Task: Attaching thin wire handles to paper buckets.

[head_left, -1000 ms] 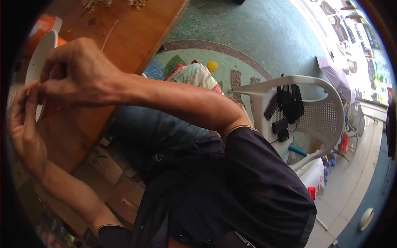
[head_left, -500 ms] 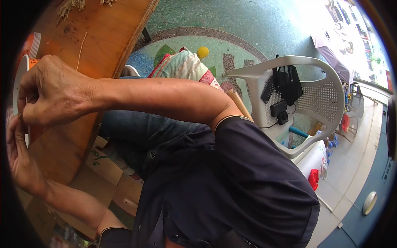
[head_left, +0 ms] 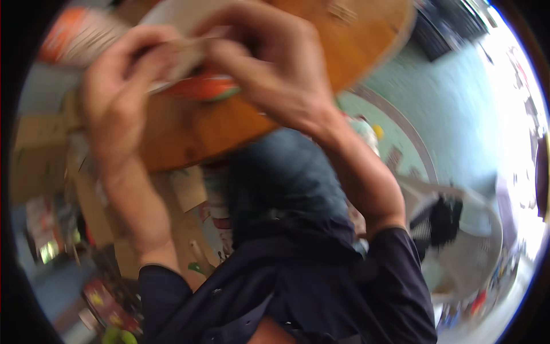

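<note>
Brown varnished wood makes up the table (head_left: 195,135), and over its left part both hands work close together. Between them, blurred by motion, is a small pale piece (head_left: 186,59); its exact kind cannot be told. The left hand (head_left: 123,86) pinches its left side between thumb and bent fingers. The right hand (head_left: 281,66) has its thumb and fingers curled at the right side, though whether they close on it cannot be told. Just beyond lies a white flat sheet (head_left: 175,14), and an orange printed item (head_left: 206,87) shows just below the hands. Farther left is an orange-and-white stack (head_left: 83,37); near right, a plastic armchair (head_left: 470,241) bears a black bag (head_left: 444,221).
</note>
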{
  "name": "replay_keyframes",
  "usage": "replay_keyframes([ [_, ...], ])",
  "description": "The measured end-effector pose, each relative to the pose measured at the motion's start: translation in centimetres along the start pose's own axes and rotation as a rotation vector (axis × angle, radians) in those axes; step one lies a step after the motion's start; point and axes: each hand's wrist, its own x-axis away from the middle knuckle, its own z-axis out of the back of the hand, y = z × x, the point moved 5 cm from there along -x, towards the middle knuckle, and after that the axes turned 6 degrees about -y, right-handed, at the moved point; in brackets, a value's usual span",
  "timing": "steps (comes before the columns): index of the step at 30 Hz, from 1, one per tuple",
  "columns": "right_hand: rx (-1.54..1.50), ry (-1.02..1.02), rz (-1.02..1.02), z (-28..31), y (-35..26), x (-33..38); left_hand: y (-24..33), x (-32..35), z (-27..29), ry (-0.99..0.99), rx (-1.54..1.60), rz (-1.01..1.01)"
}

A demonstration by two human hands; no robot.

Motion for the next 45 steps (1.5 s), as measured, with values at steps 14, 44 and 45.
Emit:
replay_keyframes([
  [14, -0.017, 0.007, -0.157, -1.9, -1.0, -0.6, 1.7, 0.7, 1.4, 0.020, 0.161, -0.004],
  [44, 0.402, 0.123, 0.059, 0.9, -1.5, -0.9, 2.0, 0.6, 0.3, -0.146, 0.003, 0.024],
  [45, 0.428, 0.109, 0.051, 0.9, -1.5, -1.1, 2.1, 0.8, 0.0, -0.139, -0.018, 0.031],
])
